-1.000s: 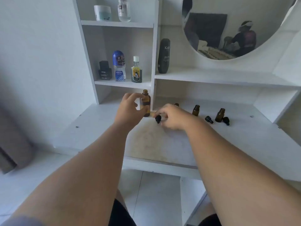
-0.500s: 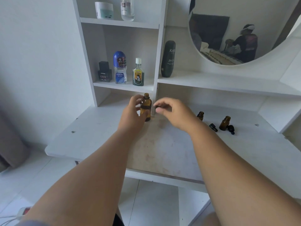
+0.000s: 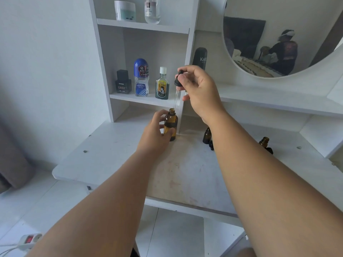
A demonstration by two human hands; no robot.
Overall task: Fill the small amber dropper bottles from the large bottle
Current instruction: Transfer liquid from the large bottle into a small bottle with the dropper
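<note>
Steadying the large amber glass bottle, round-shouldered and upright on the scuffed white desk, left hand curled round its smooth body. Pinches the black rubber-bulbed dropper in the raised right hand, thin clear pipette pointing down, tip at the open neck. Further right, small amber bottle and second small bottle, both uncapped and upright.

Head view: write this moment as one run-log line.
left hand: holds large bottle; right hand: pinches dropper, tip at bottle mouth; small bottles: uncapped
</note>
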